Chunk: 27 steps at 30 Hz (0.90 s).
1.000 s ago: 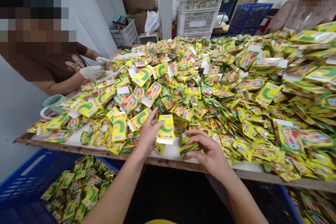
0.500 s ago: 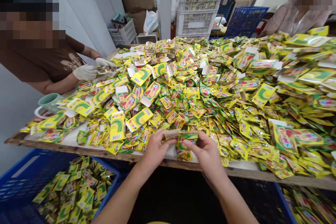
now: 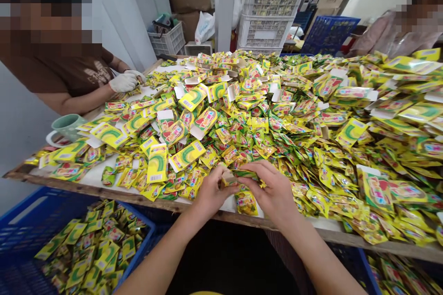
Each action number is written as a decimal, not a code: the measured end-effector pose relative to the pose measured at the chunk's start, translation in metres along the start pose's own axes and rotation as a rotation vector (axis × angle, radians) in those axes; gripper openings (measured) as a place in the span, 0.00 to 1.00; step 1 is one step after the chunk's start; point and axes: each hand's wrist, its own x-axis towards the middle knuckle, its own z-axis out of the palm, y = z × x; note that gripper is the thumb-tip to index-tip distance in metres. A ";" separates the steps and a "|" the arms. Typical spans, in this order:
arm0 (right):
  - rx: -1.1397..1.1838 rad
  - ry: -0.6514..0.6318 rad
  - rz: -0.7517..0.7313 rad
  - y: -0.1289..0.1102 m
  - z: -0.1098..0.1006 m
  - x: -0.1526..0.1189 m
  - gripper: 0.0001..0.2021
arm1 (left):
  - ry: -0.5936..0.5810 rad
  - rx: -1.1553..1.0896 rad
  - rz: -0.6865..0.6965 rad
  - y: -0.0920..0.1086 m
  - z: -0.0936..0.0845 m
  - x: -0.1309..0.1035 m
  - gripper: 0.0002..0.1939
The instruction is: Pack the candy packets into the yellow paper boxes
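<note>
Near the table's front edge my left hand (image 3: 215,190) is closed around a small carton (image 3: 227,178), whose open end faces right. My right hand (image 3: 272,186) pinches a green and yellow candy packet (image 3: 246,174) at the mouth of that carton; how far the packet is inside I cannot tell. Just below the fingers, a yellow sachet (image 3: 246,203) lies on the table. Beyond both hands spreads a heap of small sachets (image 3: 238,136), with flat and half-open yellow cartons (image 3: 187,154) on top of it.
A blue crate (image 3: 147,235) of filled cartons stands below the table at left, another blue crate (image 3: 368,269) at right. A green mug (image 3: 67,126) sits on the left corner. A co-worker's gloved hand (image 3: 123,82) is at far left. White crates (image 3: 265,30) are stacked behind.
The packet in my right hand has tipped from face-up to nearly edge-on and met the carton's open end. The carton has turned slightly in my left hand. The view has shifted a little.
</note>
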 end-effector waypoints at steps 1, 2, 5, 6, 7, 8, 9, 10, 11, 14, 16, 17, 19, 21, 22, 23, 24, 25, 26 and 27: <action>0.023 0.032 0.006 -0.001 0.000 0.003 0.07 | 0.023 -0.039 -0.013 -0.002 0.003 0.000 0.12; 0.039 0.047 0.004 -0.001 0.000 0.004 0.07 | 0.024 -0.075 -0.019 -0.003 0.005 0.001 0.10; 0.027 0.011 -0.045 0.005 0.006 0.002 0.08 | -0.055 -0.148 0.024 -0.005 0.005 0.003 0.10; -0.002 -0.016 -0.065 0.007 0.008 0.001 0.09 | -0.080 -0.162 0.033 -0.005 0.004 0.003 0.12; -0.046 -0.044 -0.078 0.009 0.010 -0.001 0.09 | -0.099 -0.174 0.035 -0.005 0.002 0.004 0.13; -0.102 -0.083 -0.079 0.008 0.010 -0.001 0.10 | -0.112 -0.183 0.034 -0.005 0.001 0.004 0.15; -0.168 -0.131 -0.063 0.006 0.009 -0.001 0.09 | -0.117 -0.188 0.032 -0.005 0.000 0.004 0.15; -0.240 -0.196 -0.030 0.002 0.008 0.002 0.09 | -0.122 -0.188 0.029 -0.005 0.000 0.003 0.15; -0.315 -0.273 0.017 -0.003 0.005 0.005 0.08 | -0.132 -0.183 0.028 -0.005 0.000 0.002 0.14; -0.494 -0.524 0.112 -0.021 -0.006 0.019 0.07 | -0.190 -0.166 0.033 -0.002 0.002 0.000 0.13; -0.540 -0.634 0.094 -0.029 -0.012 0.026 0.08 | -0.208 -0.174 0.037 -0.001 0.003 -0.001 0.15; -0.545 -0.655 0.075 -0.031 -0.014 0.027 0.08 | -0.203 -0.190 0.040 -0.001 0.004 -0.001 0.16; -0.528 -0.643 0.055 -0.030 -0.017 0.027 0.09 | -0.199 -0.239 0.047 -0.002 0.004 -0.002 0.19; -0.503 -0.591 0.039 -0.026 -0.018 0.023 0.07 | -0.220 -0.279 0.048 -0.004 0.004 -0.003 0.20; -0.494 -0.559 0.015 -0.024 -0.017 0.020 0.06 | -0.233 -0.287 0.044 -0.004 0.003 -0.003 0.20; -0.485 -0.527 -0.020 -0.021 -0.017 0.018 0.06 | -0.240 -0.289 0.036 -0.004 0.003 -0.004 0.19; -0.469 -0.498 -0.064 -0.018 -0.015 0.016 0.06 | -0.241 -0.286 0.029 -0.004 0.003 -0.004 0.19; -0.441 -0.470 -0.106 -0.015 -0.014 0.014 0.06 | -0.239 -0.282 0.024 -0.004 0.004 -0.004 0.18; -0.396 -0.442 -0.139 -0.012 -0.011 0.012 0.07 | -0.238 -0.280 0.023 -0.003 0.004 -0.004 0.17; -0.338 -0.411 -0.155 -0.009 -0.008 0.010 0.06 | -0.242 -0.283 0.027 -0.001 0.004 -0.005 0.17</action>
